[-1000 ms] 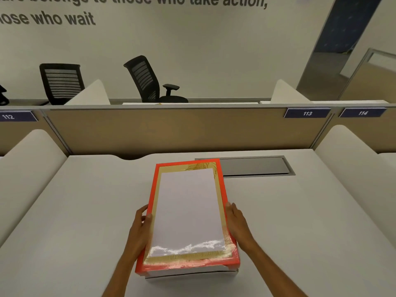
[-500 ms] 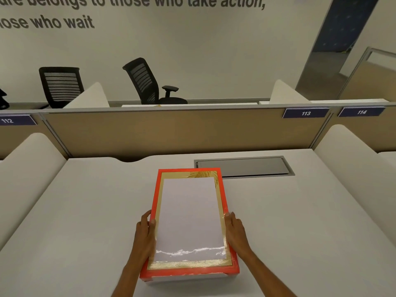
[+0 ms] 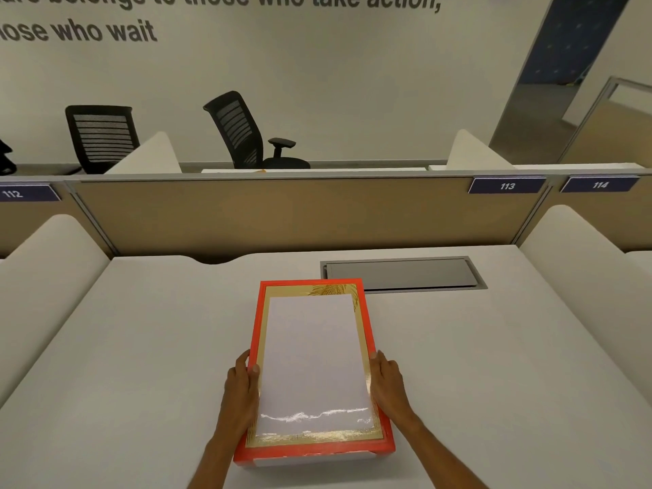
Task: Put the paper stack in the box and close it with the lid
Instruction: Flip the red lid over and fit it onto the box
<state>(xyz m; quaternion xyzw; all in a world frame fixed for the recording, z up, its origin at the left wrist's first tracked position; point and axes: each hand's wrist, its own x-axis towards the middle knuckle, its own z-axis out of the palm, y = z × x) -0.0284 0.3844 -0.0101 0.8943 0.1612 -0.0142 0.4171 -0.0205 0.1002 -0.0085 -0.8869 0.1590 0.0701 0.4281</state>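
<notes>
An orange-red lid (image 3: 314, 368) with a gold border and a white middle panel lies flat over the box on the white desk (image 3: 141, 347). Only a thin white strip of the box (image 3: 314, 461) shows under the lid's near edge. My left hand (image 3: 240, 393) grips the lid's left side, thumb on top. On the other long edge, my right hand (image 3: 386, 382) presses flat against the lid. The paper stack is hidden from view.
A grey cable hatch (image 3: 402, 273) is set into the desk just behind and right of the lid. A tan partition (image 3: 300, 213) closes the back of the desk, and white rounded dividers (image 3: 578, 273) flank it. Two black office chairs (image 3: 247, 132) stand beyond.
The lid has come down from a tilted, raised position and now sits level on the box, covering nearly all of its white side. Both hands stayed on the lid's sides.
</notes>
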